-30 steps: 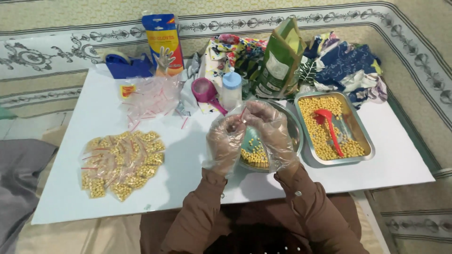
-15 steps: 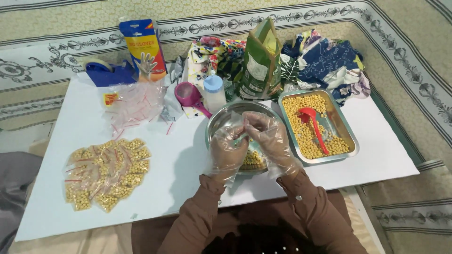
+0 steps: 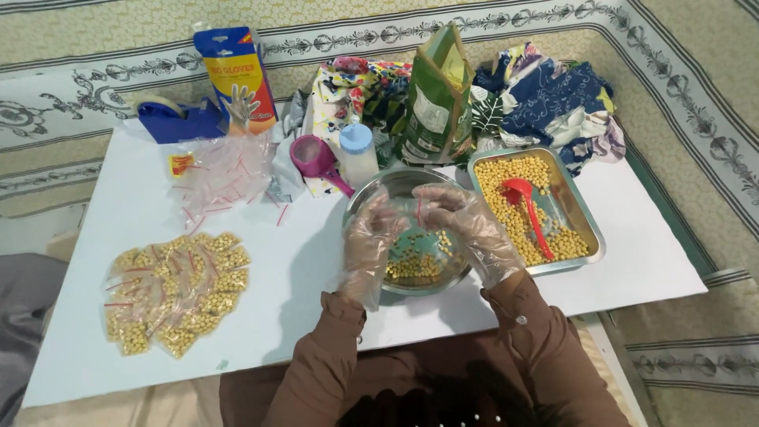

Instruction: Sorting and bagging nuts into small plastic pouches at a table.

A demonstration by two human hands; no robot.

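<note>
Both hands wear clear plastic gloves and meet over a round steel bowl (image 3: 365,196) with some yellow beans in its bottom. My left hand (image 3: 370,243) and my right hand (image 3: 466,228) pinch a small clear zip bag (image 3: 417,212) between them, held above the bowl. To the right lies a rectangular steel tray (image 3: 583,220) full of yellow beans with a red scoop (image 3: 525,202) lying in it.
A pile of filled bean bags (image 3: 175,288) lies at the left on the white board (image 3: 292,269). Empty zip bags (image 3: 220,171), a blue tape dispenser (image 3: 175,119), a glove box (image 3: 237,76), a pink cup (image 3: 313,158), a white bottle (image 3: 357,153), a green pouch (image 3: 436,103) and patterned cloth (image 3: 553,103) stand at the back.
The view has shifted so the table sits a little to the right. My hands stay together over the bowl, working the small bag, slightly lower than before.
</note>
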